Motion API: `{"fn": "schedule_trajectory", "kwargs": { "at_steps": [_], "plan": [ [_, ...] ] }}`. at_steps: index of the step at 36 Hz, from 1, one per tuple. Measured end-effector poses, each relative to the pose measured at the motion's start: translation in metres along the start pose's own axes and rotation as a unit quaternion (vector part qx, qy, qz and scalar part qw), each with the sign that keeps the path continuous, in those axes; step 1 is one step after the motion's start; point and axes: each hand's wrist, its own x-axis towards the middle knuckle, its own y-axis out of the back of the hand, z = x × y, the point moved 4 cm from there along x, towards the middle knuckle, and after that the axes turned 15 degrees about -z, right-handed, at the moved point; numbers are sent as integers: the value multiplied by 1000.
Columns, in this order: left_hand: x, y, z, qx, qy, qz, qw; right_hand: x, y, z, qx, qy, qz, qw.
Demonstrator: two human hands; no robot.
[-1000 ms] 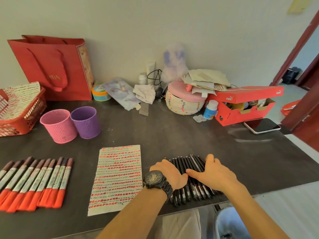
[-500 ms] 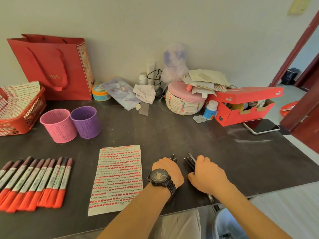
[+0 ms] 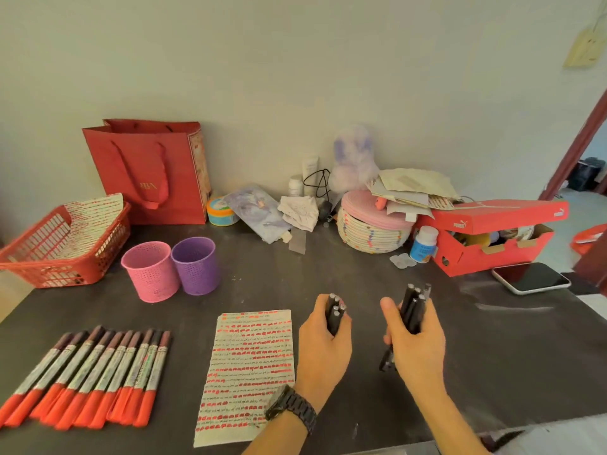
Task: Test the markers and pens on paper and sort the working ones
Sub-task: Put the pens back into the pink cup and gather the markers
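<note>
My left hand [image 3: 323, 346] grips a bundle of several black pens [image 3: 335, 311], lifted above the dark table [image 3: 492, 356]. My right hand [image 3: 415, 343] grips a second bundle of black pens [image 3: 414, 308], ends pointing up. Between my hands and the markers lies the test paper [image 3: 249, 372], covered in red and dark strokes. A row of several red-capped markers [image 3: 95, 379] lies at the front left. A pink cup [image 3: 151, 270] and a purple cup [image 3: 196, 265] stand side by side behind the paper.
A red basket [image 3: 49, 257] holding marked paper sits at the far left, a red gift bag [image 3: 154, 172] behind it. A woven lidded basket [image 3: 374, 228], a red shoebox [image 3: 492, 238], a small bottle [image 3: 423, 244] and a phone [image 3: 532, 278] crowd the back right.
The black pens lay spread on the table under both hands. The hands gathered them, split them into two bundles and lifted them off the table.
</note>
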Motion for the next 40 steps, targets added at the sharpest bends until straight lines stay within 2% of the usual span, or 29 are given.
{"fn": "schedule_trajectory", "kwargs": {
  "at_steps": [4, 8, 11, 15, 19, 23, 25, 28, 34, 40],
  "plan": [
    [-11, -4, -11, 19, 13, 16, 1000, -17, -21, 15, -22, -20, 21, 999],
    [-7, 10, 3, 17, 3, 16, 1000, -12, -34, 12, 28, -64, 26, 997],
    [2, 44, 10, -79, 15, 58, 995, 2, -54, -8, 82, -59, -11, 995],
    [19, 121, 13, -200, 37, 133, 970, 34, -105, -47, 156, -42, -89, 983],
    [31, 222, 6, -207, -9, 238, 949, 64, -180, -90, 237, -53, -195, 950],
    [45, 312, -10, -260, -27, 319, 911, 88, -259, -129, 333, -64, -223, 914],
    [53, 347, -19, -282, -19, 342, 896, 99, -295, -147, 347, -56, -233, 907],
    [65, 380, -33, -314, -17, 349, 883, 111, -342, -167, 335, -35, -246, 909],
    [86, 393, -61, -254, 19, 314, 915, 120, -410, -177, 297, -21, -249, 922],
    [93, 390, -87, -209, 77, 257, 941, 119, -441, -163, 189, -19, -274, 943]
  ]
}}
